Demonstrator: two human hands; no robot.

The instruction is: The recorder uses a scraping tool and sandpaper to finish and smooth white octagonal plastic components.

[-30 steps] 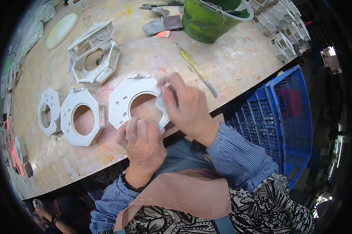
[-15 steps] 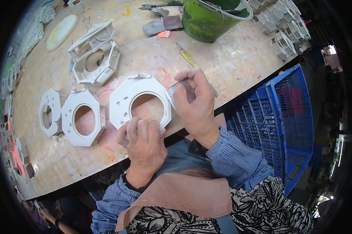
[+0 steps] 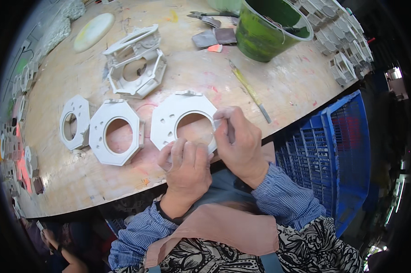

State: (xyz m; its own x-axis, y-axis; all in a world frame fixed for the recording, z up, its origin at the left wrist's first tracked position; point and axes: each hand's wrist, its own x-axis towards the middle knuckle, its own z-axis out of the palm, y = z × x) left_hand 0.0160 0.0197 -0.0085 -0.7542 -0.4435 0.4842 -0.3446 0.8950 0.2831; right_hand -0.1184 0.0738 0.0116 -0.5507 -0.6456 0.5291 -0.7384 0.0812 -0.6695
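A white octagonal frame [image 3: 163, 119] with a large round hole stands near the table's front edge. My left hand [image 3: 187, 170] grips its lower edge, fingers bent over the rim. At the frame's right edge my right hand [image 3: 242, 148] pinches a folded grey piece of sandpaper [image 3: 217, 123], mostly hidden by the fingers, and presses it to the side. To the left stand a second octagonal frame [image 3: 99, 136] and a third, smaller-looking frame [image 3: 74, 109]. Behind them an open octagonal casing [image 3: 157, 82] shows its hollow inside.
A green bucket [image 3: 260, 38] stands at the back right, beside grey abrasive sheets [image 3: 205, 39] and pliers [image 3: 210, 14]. A yellow-handled tool [image 3: 246, 85] lies on the table [image 3: 191, 68]. More white parts [image 3: 342, 68] are stacked far right; a blue crate [image 3: 335, 154] stands beyond the edge.
My right hand has brought the sandpaper in against the frame's right edge, and its fingers have closed further. My left hand keeps hold below. The whole view has shifted.
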